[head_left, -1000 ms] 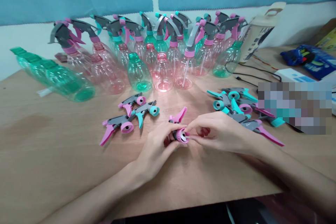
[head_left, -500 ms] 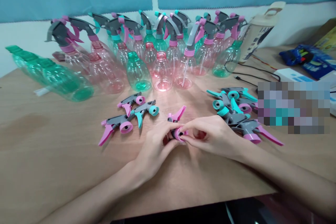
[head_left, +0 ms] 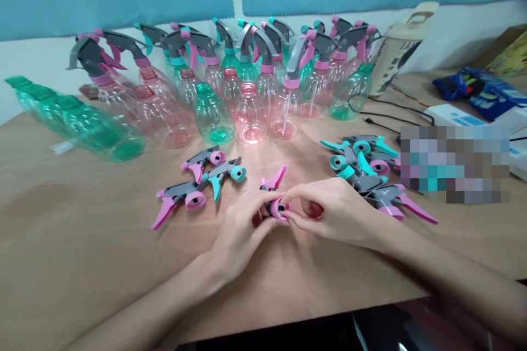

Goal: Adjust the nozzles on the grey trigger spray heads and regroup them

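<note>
Between my hands is a grey trigger spray head with a pink trigger and pink collar (head_left: 281, 208), its collar's opening turned toward me. My left hand (head_left: 242, 222) is closed around its body, which the fingers partly hide. My right hand (head_left: 329, 208) pinches the collar's rim with thumb and forefinger. Several loose spray heads (head_left: 181, 197) lie to the left, pink and teal. A pile of more spray heads (head_left: 362, 170) lies beyond my right wrist.
Green and pink clear bottles (head_left: 252, 120) stand in rows at the back, several topped with spray heads. Green bottles (head_left: 90, 126) lie nested at the left. A white tumbler (head_left: 397, 49), a black cable (head_left: 391, 120) and a blue packet (head_left: 486, 90) are at the right.
The view has shifted slightly, moving everything a little left in the picture. Both hands keep their hold on the spray head, with the right fingers still at its collar.
</note>
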Demonstrator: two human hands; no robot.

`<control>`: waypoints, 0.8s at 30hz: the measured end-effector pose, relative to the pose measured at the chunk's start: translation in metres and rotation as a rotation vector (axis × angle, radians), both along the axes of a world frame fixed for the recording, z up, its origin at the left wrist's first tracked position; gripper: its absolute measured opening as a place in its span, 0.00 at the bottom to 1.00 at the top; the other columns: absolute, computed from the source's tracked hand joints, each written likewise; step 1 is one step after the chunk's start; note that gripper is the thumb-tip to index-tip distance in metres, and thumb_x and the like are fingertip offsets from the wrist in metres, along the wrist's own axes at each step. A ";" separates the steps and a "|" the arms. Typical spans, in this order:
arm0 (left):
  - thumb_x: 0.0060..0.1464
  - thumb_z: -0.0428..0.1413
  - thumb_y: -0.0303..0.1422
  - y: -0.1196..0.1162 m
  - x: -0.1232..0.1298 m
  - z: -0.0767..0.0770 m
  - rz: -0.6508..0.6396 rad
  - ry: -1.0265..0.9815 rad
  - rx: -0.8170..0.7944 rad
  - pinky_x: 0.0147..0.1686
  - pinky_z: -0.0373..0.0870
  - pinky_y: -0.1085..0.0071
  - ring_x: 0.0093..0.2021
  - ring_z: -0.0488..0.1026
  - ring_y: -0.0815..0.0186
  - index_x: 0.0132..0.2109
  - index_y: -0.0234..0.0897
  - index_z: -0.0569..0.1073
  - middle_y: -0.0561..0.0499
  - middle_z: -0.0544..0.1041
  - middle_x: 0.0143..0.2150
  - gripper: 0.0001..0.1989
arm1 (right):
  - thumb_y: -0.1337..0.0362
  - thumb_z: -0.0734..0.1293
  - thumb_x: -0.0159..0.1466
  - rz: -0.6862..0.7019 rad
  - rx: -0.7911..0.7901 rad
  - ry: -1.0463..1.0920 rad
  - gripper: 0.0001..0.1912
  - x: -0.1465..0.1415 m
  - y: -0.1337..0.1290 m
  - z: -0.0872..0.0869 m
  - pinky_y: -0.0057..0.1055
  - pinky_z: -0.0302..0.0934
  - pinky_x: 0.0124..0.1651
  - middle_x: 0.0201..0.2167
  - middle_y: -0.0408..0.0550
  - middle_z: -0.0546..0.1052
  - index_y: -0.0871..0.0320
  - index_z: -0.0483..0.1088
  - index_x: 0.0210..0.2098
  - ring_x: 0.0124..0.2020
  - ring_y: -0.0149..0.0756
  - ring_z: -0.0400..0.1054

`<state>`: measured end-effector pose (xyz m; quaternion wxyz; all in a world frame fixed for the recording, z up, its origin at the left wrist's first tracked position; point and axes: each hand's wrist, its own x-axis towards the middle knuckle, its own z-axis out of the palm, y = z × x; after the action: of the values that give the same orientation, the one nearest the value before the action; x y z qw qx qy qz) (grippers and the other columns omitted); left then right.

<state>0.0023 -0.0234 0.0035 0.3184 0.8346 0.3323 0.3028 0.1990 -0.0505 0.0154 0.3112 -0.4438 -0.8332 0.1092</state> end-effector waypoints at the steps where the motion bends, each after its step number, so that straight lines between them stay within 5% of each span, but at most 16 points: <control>1: 0.55 0.56 0.25 0.000 0.000 0.000 -0.002 0.001 0.001 0.32 0.66 0.72 0.32 0.68 0.68 0.44 0.38 0.72 0.52 0.73 0.35 0.09 | 0.66 0.65 0.60 0.009 -0.001 0.006 0.06 -0.001 0.000 -0.001 0.24 0.53 0.25 0.18 0.38 0.71 0.58 0.73 0.37 0.18 0.25 0.62; 14: 0.57 0.56 0.29 0.006 -0.006 -0.002 -0.029 0.037 0.179 0.37 0.69 0.67 0.36 0.69 0.64 0.49 0.39 0.72 0.50 0.76 0.36 0.12 | 0.65 0.65 0.61 -0.041 0.004 -0.078 0.09 0.001 -0.001 0.005 0.25 0.53 0.25 0.17 0.38 0.72 0.57 0.74 0.39 0.19 0.27 0.65; 24: 0.56 0.56 0.26 0.003 -0.007 -0.001 0.004 -0.051 0.138 0.29 0.65 0.72 0.28 0.64 0.69 0.49 0.37 0.72 0.51 0.73 0.34 0.13 | 0.65 0.64 0.63 -0.008 0.081 0.212 0.07 -0.017 -0.004 -0.010 0.22 0.59 0.24 0.21 0.41 0.76 0.60 0.73 0.38 0.19 0.25 0.65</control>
<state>-0.0042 -0.0208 0.0026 0.2680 0.8460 0.3040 0.3466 0.1824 -0.0544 0.0052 0.4156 -0.4204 -0.7976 0.1203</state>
